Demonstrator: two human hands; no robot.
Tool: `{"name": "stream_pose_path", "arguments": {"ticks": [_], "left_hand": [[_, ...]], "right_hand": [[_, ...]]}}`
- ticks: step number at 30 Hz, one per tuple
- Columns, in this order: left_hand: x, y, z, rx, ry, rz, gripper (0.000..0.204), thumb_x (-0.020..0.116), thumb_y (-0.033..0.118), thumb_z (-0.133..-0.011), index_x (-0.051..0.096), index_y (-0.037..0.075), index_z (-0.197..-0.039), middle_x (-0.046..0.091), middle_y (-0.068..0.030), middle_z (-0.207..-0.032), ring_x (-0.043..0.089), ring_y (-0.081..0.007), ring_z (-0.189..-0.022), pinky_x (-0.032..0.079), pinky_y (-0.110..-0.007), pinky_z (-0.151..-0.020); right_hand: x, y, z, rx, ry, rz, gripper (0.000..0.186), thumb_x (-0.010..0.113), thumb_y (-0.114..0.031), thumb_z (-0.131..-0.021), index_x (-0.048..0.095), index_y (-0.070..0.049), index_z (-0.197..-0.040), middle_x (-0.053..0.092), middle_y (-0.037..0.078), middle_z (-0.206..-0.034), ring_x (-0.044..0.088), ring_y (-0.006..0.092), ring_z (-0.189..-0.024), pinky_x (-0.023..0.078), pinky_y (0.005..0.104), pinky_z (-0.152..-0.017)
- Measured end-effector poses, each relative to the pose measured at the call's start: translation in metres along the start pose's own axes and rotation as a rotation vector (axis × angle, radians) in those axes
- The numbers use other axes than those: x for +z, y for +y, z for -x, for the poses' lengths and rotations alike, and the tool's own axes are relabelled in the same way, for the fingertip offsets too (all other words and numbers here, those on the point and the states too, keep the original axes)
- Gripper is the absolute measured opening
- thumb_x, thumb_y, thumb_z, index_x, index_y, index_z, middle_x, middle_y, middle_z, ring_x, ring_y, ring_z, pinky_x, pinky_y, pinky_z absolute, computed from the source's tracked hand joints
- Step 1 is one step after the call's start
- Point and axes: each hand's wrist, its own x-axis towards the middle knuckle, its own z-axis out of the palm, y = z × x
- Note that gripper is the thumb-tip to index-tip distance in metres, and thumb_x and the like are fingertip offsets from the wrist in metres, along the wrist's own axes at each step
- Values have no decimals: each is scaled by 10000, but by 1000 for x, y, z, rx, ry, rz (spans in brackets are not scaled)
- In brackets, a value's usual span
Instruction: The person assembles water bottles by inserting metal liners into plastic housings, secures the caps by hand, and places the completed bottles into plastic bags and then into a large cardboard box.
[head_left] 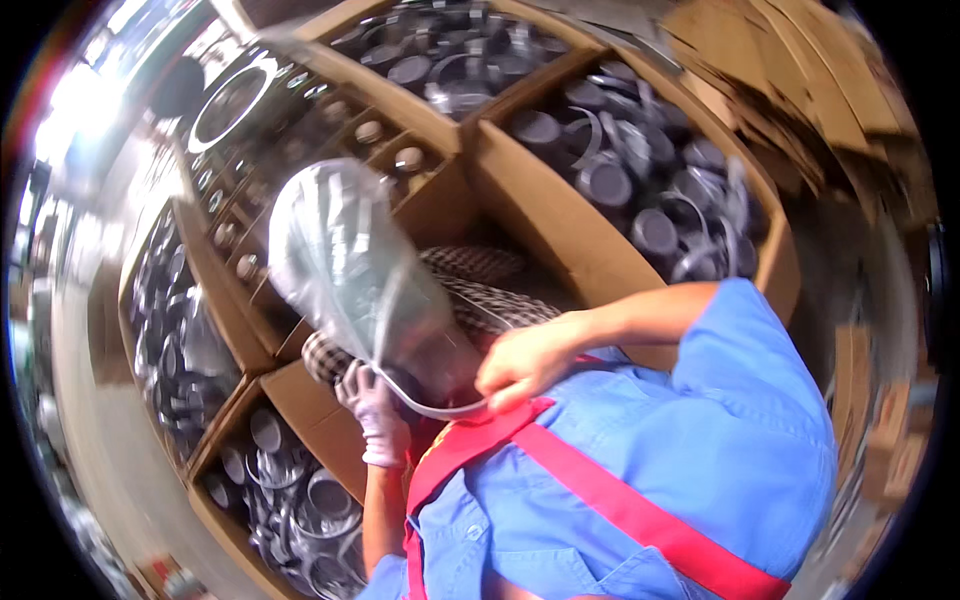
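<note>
A large rounded object in a clear plastic bag (345, 250) stands out in front of my chest, its pale greenish body blurred through the film. From its side a thin whitish curved band (440, 411) runs toward my right. My left hand (375, 412), in a white glove, has its fingers bent against the near left side of the bag, by the band. My bare right hand (535, 360) is closed in a fist at the band's right end; exactly what is pinched inside is hidden.
Open cartons surround me. Bagged dark grey round pieces with loop handles (605, 182) fill the right one; similar pieces (300, 500) lie at lower left. A divided carton (300, 130) holds shiny-topped items. Flattened cardboard (790, 70) is stacked at the far right.
</note>
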Motion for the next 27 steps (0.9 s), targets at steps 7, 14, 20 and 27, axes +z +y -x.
{"name": "stream_pose_path", "arguments": {"ticks": [7, 14, 20, 27], "left_hand": [[-16, 15, -107, -449, 176, 1581, 50, 517, 62, -852, 563, 54, -835, 538, -34, -956, 494, -140, -860, 431, -300, -772], [-98, 178, -178, 222, -16, 816, 231, 618, 82, -773, 641, 44, -999, 625, -43, -842, 600, -170, -787, 512, -322, -732], [-59, 268, -215, 1170, -510, 766, 466, 576, 143, -686, 542, 80, -1146, 526, -108, -1054, 501, -293, -1025, 379, -463, -911], [142, 290, -345, 489, -339, -10, 702, 490, 4, -713, 342, 108, -1391, 405, -202, -1346, 365, -344, -1279, 234, -474, -1085]], "right_hand": [[2, -20, 46, -217, 928, 211, 328, 593, -243, -870, 505, -25, -641, 535, 122, -550, 573, 266, -520, 474, 396, -543], [-6, -7, 91, -357, 1474, -524, 351, 445, -259, -995, 579, -37, -758, 481, -14, -546, 486, 70, -507, 457, 248, -549], [-5, -6, 192, -114, 1610, -111, 333, 477, -287, -944, 620, -12, -819, 521, 21, -602, 516, 106, -533, 446, 256, -538], [47, -28, 333, 228, 2057, 490, 374, 523, -341, -871, 646, 12, -854, 586, 77, -686, 557, 156, -565, 443, 285, -526]]}}
